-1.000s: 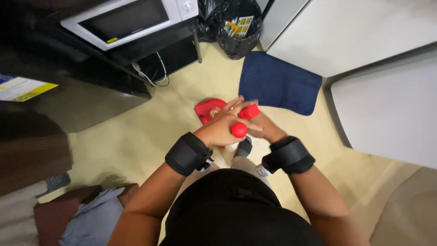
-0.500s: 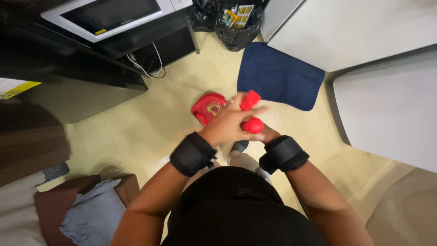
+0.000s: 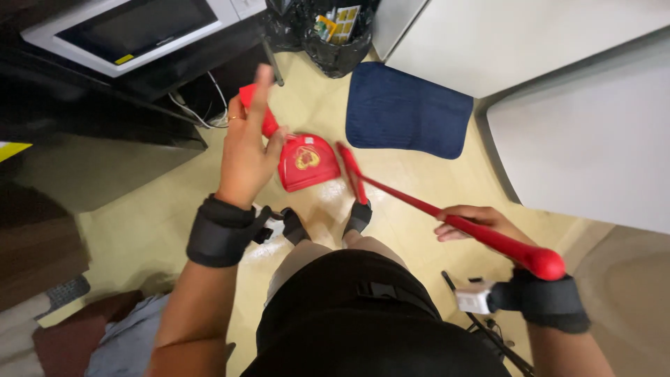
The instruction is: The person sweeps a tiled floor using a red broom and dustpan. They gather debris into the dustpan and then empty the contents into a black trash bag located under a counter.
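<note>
So the left hand (image 3: 248, 150) is wrapped around the upright handle of a red plastic dustpan (image 3: 307, 162) sitting on the floor just past it, while the right hand (image 3: 474, 223) grips a long red broom stick (image 3: 447, 220), its head beside the pan, near a dark blue floor mat (image 3: 408, 112).

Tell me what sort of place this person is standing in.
Probably a home kitchen or pantry corner. A white microwave sits on a dark stand, a lined bin full of packaging stands by a blue floor mat, and the hands hold a red dustpan and a red broom.
</note>
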